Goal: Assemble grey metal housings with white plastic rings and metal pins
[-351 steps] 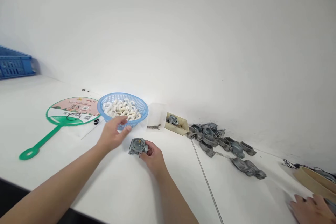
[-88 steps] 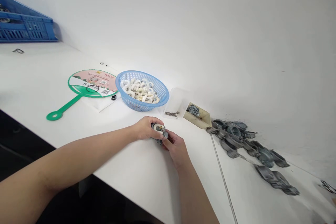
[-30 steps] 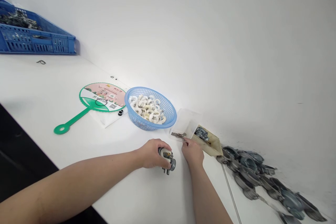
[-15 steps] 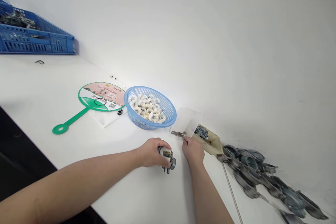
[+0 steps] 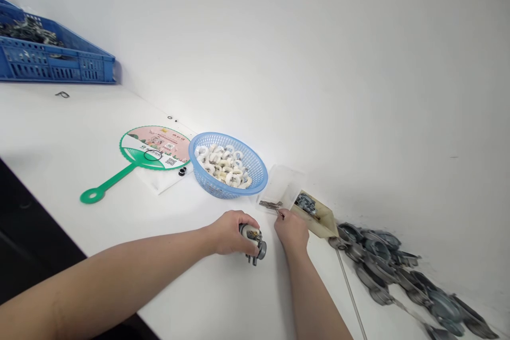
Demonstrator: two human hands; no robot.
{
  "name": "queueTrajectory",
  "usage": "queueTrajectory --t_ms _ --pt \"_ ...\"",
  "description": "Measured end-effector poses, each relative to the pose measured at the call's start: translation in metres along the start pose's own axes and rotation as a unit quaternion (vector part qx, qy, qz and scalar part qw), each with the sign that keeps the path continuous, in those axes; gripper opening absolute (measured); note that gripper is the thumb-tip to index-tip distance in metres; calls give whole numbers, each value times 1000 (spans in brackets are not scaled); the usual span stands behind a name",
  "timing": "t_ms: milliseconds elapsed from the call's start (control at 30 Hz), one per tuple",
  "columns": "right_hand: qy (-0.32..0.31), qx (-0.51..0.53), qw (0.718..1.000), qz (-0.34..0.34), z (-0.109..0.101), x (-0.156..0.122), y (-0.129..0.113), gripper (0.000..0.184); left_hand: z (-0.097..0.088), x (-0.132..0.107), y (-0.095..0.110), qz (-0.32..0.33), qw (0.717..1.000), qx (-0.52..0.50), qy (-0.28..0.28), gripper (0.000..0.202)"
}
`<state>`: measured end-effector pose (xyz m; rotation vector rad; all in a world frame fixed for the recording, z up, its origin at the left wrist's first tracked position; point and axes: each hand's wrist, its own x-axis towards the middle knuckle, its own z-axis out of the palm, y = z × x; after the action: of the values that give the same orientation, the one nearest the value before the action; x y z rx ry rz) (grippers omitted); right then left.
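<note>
**Left hand (image 5: 235, 234) on the metal part (image 5: 261, 251), right hand (image 5: 292, 231) at the pins (image 5: 270, 205)**

Seen from nearby, the two hands are parted. Some three seconds ago both met around the metal part; since then the right hand has gone to the near end of the clear box (image 5: 279, 180), where the thin pins lie. The work thus appears divided: one hand steadies, the other is busy with small pieces.

Left: the fingers grasp the metal part, thumb across the front, the others over the top. The part is near the middle of the desk (image 5: 223, 297), in front of the blue basket (image 5: 261, 172) of white rings (image 5: 219, 158); whether it touches the desk cannot be told. Right: thumb and forefinger come together at the end of one pin, but whether they grip it or merely touch it, I cannot tell.

Compared with the earliest view, the part has changed hands: the right hand held it then, while the left reached over the basket. A pale piece (image 5: 247, 231) now shows on the part, beside a brass-coloured detail, where only grey and brass showed. Against half a second ago, hands and part are nearly unmoved. The tan tray (image 5: 326, 218) adjoins the clear box; grey castings (image 5: 382, 249) lie beyond it.
</note>
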<state>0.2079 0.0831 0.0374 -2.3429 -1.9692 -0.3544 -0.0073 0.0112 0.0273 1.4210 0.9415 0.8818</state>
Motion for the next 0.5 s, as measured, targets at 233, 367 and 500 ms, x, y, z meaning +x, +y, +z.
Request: queueTrajectory --t_ms 233,367,500 --pt "2 -15 1000 -16 2 0 -4 35 -1 -1 1 1 1000 -4 1 51" --pt "9 -19 1000 -23 2 -3 -7 36 0 0 -2 4 1000 -4 0 53" --pt "25 -18 999 -10 1 -7 -10 42 -1 -1 -3 2 1000 -11 -13 54"
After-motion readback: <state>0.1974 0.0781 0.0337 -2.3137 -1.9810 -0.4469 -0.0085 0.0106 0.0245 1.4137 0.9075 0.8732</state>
